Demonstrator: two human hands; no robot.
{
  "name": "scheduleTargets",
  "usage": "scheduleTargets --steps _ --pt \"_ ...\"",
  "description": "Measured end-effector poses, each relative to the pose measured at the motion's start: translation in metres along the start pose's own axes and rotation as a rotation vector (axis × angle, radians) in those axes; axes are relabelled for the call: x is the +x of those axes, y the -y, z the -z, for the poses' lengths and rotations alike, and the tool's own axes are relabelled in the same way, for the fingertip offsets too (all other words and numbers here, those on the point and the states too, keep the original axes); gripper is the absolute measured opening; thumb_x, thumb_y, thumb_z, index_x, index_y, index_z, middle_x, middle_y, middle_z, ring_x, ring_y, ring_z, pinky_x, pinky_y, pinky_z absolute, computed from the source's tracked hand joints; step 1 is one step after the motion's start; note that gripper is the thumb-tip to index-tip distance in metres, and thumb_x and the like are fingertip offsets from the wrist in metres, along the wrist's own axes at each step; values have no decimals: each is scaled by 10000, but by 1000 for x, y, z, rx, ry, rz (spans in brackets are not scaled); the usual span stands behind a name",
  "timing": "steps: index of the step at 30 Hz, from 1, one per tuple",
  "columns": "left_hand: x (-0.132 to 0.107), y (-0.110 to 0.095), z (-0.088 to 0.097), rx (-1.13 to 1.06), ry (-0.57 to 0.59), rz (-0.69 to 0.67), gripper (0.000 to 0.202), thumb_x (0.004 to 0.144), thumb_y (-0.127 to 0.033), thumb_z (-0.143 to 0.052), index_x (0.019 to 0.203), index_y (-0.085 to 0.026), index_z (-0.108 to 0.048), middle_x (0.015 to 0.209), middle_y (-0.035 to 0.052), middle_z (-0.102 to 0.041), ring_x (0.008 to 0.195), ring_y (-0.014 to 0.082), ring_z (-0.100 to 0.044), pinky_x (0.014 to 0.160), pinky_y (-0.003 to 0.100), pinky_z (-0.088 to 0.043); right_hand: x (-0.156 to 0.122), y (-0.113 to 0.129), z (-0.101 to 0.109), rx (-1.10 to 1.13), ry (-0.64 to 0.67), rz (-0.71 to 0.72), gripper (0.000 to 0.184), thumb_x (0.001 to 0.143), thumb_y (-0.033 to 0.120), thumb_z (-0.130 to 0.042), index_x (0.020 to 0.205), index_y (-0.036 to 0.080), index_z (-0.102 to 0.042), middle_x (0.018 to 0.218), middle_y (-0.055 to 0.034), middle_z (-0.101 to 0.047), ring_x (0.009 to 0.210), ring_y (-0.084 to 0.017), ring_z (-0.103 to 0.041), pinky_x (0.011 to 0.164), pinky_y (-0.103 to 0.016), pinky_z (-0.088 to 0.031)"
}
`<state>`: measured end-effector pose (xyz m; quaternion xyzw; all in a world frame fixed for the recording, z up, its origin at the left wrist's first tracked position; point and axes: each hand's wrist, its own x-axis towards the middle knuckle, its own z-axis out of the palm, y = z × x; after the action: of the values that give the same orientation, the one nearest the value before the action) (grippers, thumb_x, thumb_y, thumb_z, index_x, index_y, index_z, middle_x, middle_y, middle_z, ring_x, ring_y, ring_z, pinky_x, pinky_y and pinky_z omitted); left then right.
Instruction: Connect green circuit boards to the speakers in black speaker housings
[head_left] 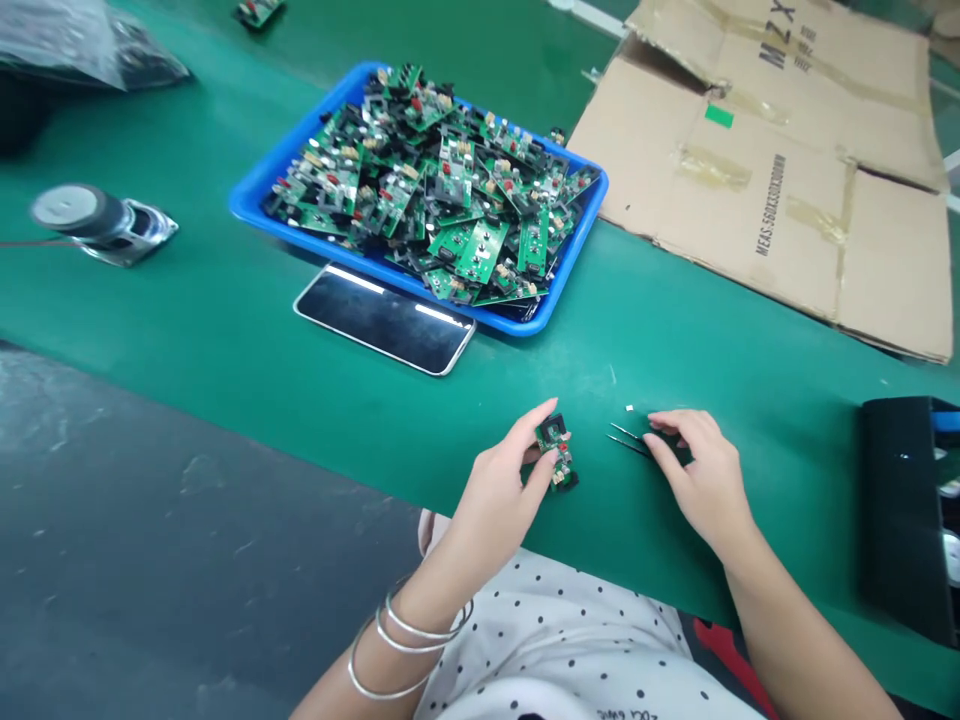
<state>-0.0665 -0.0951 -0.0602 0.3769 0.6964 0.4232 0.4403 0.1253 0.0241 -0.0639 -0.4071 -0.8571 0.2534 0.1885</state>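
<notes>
In the head view, the left hand (501,488) grasps a populated circuit board (561,456) over the green tabletop (675,340). The right hand (699,478) grips tweezers (628,446), their tips spread, apart from the board. A careless sweep of the tweezers could, I think, push away the tiny white piece (629,408) near them.

From my remote place I count one left hand (501,485) and one right hand (701,480), one held board (556,452), one pair of tweezers (626,432), one blue tray (249,204), one phone (386,322), one speaker (81,212), one flattened carton (750,190) and three bracelets (420,649). The heaped boards (442,190) are too many for me to count exactly.
</notes>
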Motion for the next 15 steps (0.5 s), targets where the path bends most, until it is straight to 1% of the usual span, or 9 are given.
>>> scheduleTargets --steps 2,4,5,6,7,8,10,13,15 --pt "4 2 1 281 -103 -143 432 896 -197 -474 1327 -182 -455 1218 133 -607 1121 268 -572 951 483 -478 0 -1 -1 -35 64 44 163 881 349 -587 947 201 -601 929 -71 -624 897 -241 -560 795 -405 -479" --pt "9 1 2 498 -243 -279 397 892 -157 -462 1288 -164 -495 1331 163 -502 1256 317 -431 1018 554 -385 -1 -1 -2 -61 133 56 188 853 349 -627 953 196 -585 960 -79 -590 927 -256 -534 812 -418 -466" --pt "12 -1 2 569 -296 -326 373 893 -144 -457 1260 -161 -522 1334 169 -483 1279 334 -386 1027 576 -357 -1 -2 -3 -71 166 55 181 849 331 -631 954 194 -576 964 -80 -577 929 -258 -525 811 -421 -462" --pt "15 -3 2 613 -319 -362 341 895 -141 -456 1220 -162 -557 1299 167 -497 1263 339 -387 1017 584 -357 -2 -2 -3 -79 192 54 157 853 305 -622 950 193 -568 962 -79 -568 924 -257 -518 808 -422 -459" --pt "19 -7 2 631 -307 -394 303 897 -144 -461 1168 -165 -594 1235 158 -529 1218 332 -417 996 575 -378 -3 -2 -3 -85 211 55 122 862 277 -603 940 192 -561 955 -78 -563 914 -254 -514 802 -422 -457" --pt "24 -11 0 631 -259 -428 263 900 -154 -471 1111 -166 -628 1155 142 -562 1155 314 -454 970 550 -407 -3 -2 -3 -88 222 58 84 874 251 -576 929 191 -556 948 -78 -561 905 -251 -512 796 -421 -456" --pt "36 -20 -6 625 -97 -474 212 903 -171 -491 1028 -160 -662 1033 111 -590 1035 270 -497 919 483 -450 -4 -1 -3 -83 235 66 38 891 217 -533 904 187 -550 935 -80 -560 891 -243 -512 787 -416 -457" --pt "58 -31 -19 681 144 -458 191 891 -203 -538 1030 -133 -649 1027 112 -581 1000 263 -492 899 445 -447 -5 2 -2 -45 260 61 51 902 194 -498 875 184 -540 930 -78 -556 888 -233 -516 781 -402 -464" --pt "73 -36 -28 733 248 -455 166 868 -207 -579 999 -126 -640 1005 114 -582 988 276 -500 881 447 -446 -6 4 0 -8 293 33 64 904 175 -479 863 181 -527 934 -75 -550 875 -223 -522 775 -392 -469"
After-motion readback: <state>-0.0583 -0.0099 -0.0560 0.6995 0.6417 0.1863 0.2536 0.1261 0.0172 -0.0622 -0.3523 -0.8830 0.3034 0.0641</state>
